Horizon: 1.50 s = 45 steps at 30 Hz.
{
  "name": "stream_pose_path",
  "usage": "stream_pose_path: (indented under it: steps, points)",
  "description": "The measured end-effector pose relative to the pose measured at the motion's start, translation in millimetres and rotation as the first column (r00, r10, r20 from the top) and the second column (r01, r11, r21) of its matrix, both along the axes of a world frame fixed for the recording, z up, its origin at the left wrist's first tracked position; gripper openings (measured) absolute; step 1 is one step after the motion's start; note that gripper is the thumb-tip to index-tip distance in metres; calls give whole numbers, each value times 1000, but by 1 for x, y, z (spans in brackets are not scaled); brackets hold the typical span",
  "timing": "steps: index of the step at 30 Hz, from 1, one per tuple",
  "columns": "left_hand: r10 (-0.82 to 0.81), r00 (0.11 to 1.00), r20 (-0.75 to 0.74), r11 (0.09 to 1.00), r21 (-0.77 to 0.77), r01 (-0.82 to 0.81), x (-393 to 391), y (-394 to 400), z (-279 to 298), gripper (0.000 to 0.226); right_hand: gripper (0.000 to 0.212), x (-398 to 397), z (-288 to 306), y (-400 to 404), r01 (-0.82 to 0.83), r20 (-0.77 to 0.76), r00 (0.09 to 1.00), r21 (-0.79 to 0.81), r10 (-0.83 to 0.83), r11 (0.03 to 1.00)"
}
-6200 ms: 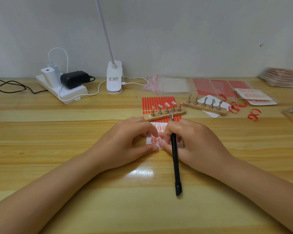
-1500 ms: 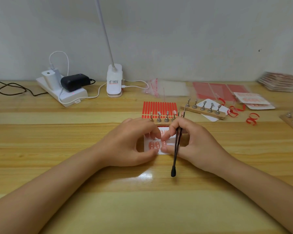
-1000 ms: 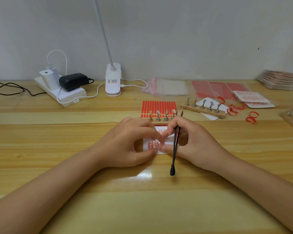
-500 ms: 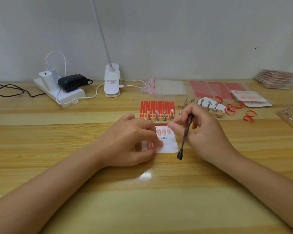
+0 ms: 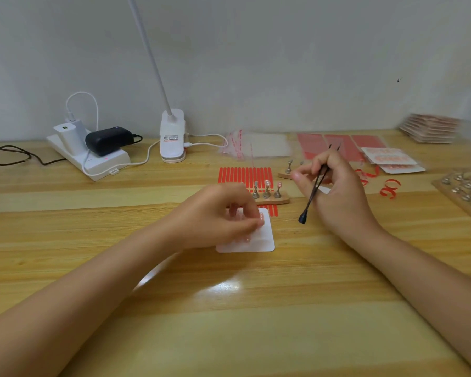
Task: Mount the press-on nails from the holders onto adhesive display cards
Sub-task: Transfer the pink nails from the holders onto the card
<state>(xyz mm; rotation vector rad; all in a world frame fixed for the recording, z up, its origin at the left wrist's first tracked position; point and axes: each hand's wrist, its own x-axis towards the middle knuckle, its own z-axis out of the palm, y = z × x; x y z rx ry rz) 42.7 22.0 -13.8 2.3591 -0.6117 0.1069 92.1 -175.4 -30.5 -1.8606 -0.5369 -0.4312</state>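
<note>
A white display card [image 5: 259,239] with small pink nails lies on the wooden desk. My left hand [image 5: 215,214] rests on it with curled fingers, its fingertips pressing near the card's top right. Just beyond stands a wooden nail holder [image 5: 269,198] with metal pegs, two of them topped by pink nails. My right hand [image 5: 335,190] is raised to the right of the holder and grips black tweezers [image 5: 314,187], their tips pointing up and back. A second holder [image 5: 288,172] sits partly hidden behind that hand.
A sheet of red adhesive strips [image 5: 245,175] lies under the near holder. A lamp base [image 5: 172,136], power strip with chargers [image 5: 90,151], clear bags [image 5: 259,145], red sheets [image 5: 340,145], finished cards [image 5: 392,160], red curls [image 5: 389,187] and another holder [image 5: 465,189] line the back and right.
My right hand has lifted off the card and moved right and back with the tweezers. My left hand stays on the card, fingers shifted toward its top right.
</note>
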Motion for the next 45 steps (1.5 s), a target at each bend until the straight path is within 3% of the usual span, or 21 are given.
stream_pose_path:
  steps: [4, 6, 8, 11, 17, 26, 35, 40, 45]
  points:
    - [135, 980, 150, 982, -150, -112, 15, -6, 7, 15, 35, 0, -1, 3, -27, 24, 999, -54, 29, 998]
    - [231, 960, 156, 970, -108, -216, 27, -11, 6, 26, 34, 0, -2, 4, -36, 25, 999, -78, 38, 996]
    - [302, 951, 70, 953, -1, -302, 37, -16, 4, 32, 34, 0, -2, 6, -53, 17, 998, -96, 55, 994]
    - [278, 960, -24, 960, 35, -277, 46, -23, 0, 18, 35, 2, 0, 8, -71, 16, 997, -186, 76, 980]
    - [235, 970, -61, 969, -68, -238, 50, -26, -3, 18, 32, 10, -1, 7, -79, 23, 996, -332, 92, 940]
    - [208, 972, -105, 961, -162, -223, 52, -24, -8, 20, 40, 15, 0, 10, -106, 84, 987, -325, 140, 940]
    - [211, 972, -104, 963, -149, -225, 52, -24, -8, 18, 34, 15, 7, 13, -128, 15, 990, -329, 140, 936]
    - [205, 974, -95, 962, -164, -219, 52, -24, -10, 15, 15, 15, 12, 15, -150, -43, 989, -328, 144, 933]
    - [211, 973, -93, 960, -170, -224, 54, -24, -12, 19, 19, 19, 19, 17, -133, -103, 989, -297, 107, 946]
